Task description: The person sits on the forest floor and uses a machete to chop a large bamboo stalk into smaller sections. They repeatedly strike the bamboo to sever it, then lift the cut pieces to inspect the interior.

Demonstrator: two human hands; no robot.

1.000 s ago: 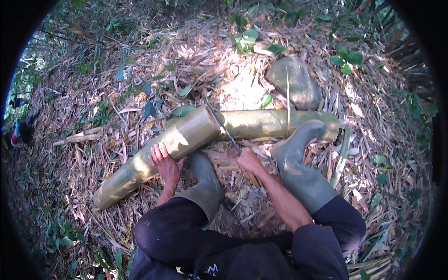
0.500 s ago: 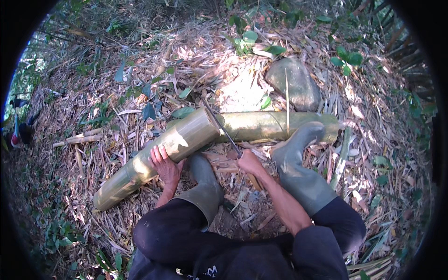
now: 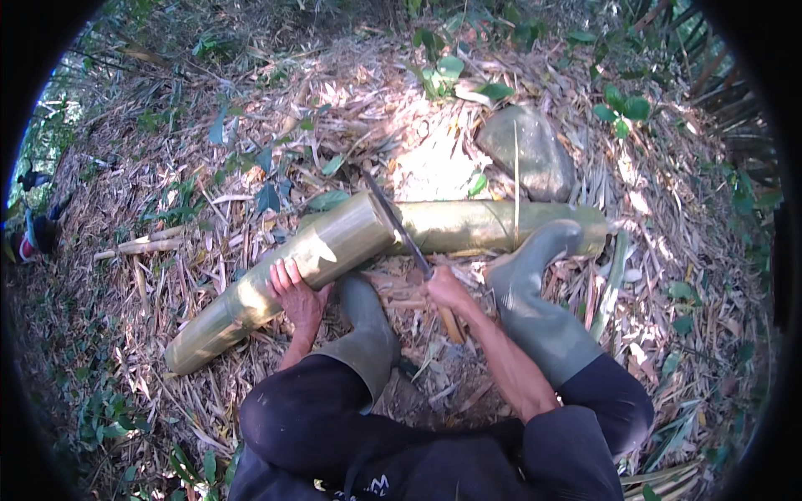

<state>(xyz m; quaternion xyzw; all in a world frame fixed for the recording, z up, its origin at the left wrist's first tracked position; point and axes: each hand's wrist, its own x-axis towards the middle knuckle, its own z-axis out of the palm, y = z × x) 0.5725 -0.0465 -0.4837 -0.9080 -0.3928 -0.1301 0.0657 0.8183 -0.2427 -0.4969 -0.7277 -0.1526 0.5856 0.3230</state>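
A thick green bamboo section [image 3: 276, 288] slants across the left, its upper end resting on a second bamboo length [image 3: 455, 225] that lies crosswise on the ground. My left hand [image 3: 296, 296] is closed around the slanted section near its middle, fingers over the top. In my right hand [image 3: 447, 290] is a machete, gripped by its wooden handle [image 3: 452, 324]. The machete's dark blade [image 3: 389, 213] runs up and left along the cut end of the slanted section. Whether its edge has entered the bamboo, I cannot tell.
My green rubber boots [image 3: 539, 288] stand apart, the right one against the lying bamboo. Beyond that bamboo sits a large grey stone [image 3: 528, 150]. Dry leaves and husks [image 3: 359, 108] cover the ground, with small green plants [image 3: 622, 107]. Dark and red items [image 3: 33, 238] lie at the far left.
The machete blade has turned slightly, showing more of its flat side at the bamboo's end. Both hands and the bamboo stay almost in place.
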